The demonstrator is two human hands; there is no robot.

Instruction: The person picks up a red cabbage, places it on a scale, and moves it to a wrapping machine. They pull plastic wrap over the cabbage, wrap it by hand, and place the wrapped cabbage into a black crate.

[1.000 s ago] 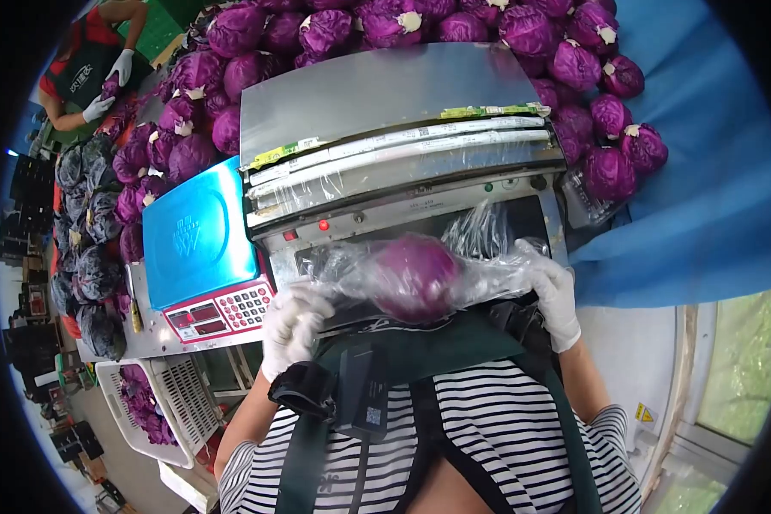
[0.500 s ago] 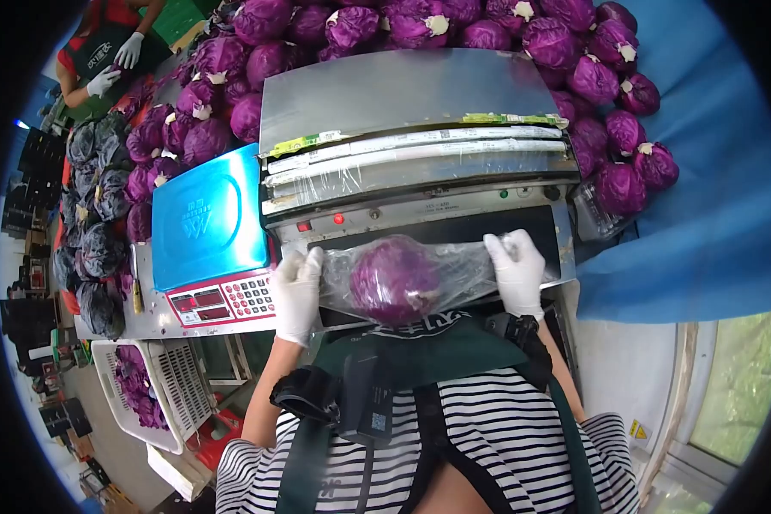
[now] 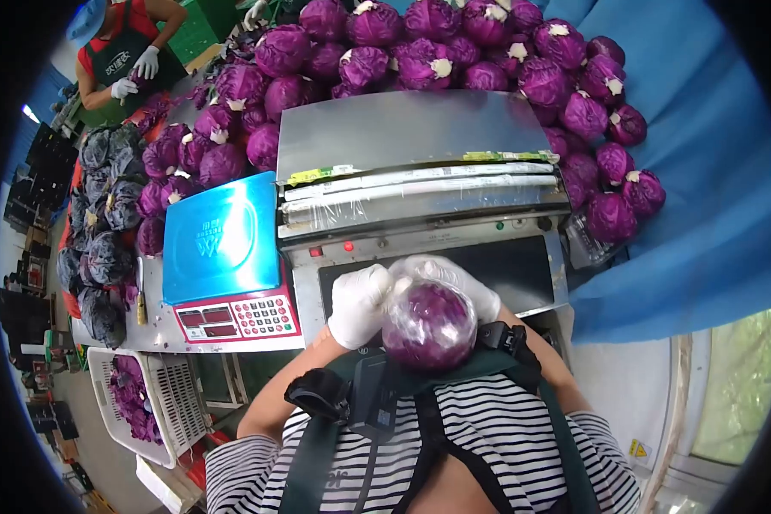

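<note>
Below the grey metal counter's (image 3: pixel 152 327) front edge, towards its left corner, stands a white slatted plastic crate (image 3: pixel 186 411) with loose purple leaves (image 3: pixel 133 403) inside. Near that edge rests a square scale with a shiny blue pan and a red-and-white keypad (image 3: pixel 223 240).

Right of it, the white-gloved left hand (image 3: pixel 361 305) is curled closed, apparently pinching clear plastic film (image 3: pixel 444 301) at the upper left of a round, glossy purple cabbage (image 3: pixel 431 341). The cabbage sits just before the front edge of a silver metal machine with a black front plate (image 3: pixel 411 133), close to the person's body. The white-gloved right hand (image 3: pixel 456 283) curves around the cabbage's far side, gripping it through the film, its fingertips close to the left hand.

To gather the film well, I would pinch it near the leaves and draw slack evenly towards one point, smoothing wrinkles without tearing. The palm should carry the weight: slick film on a round head could slip.
</note>
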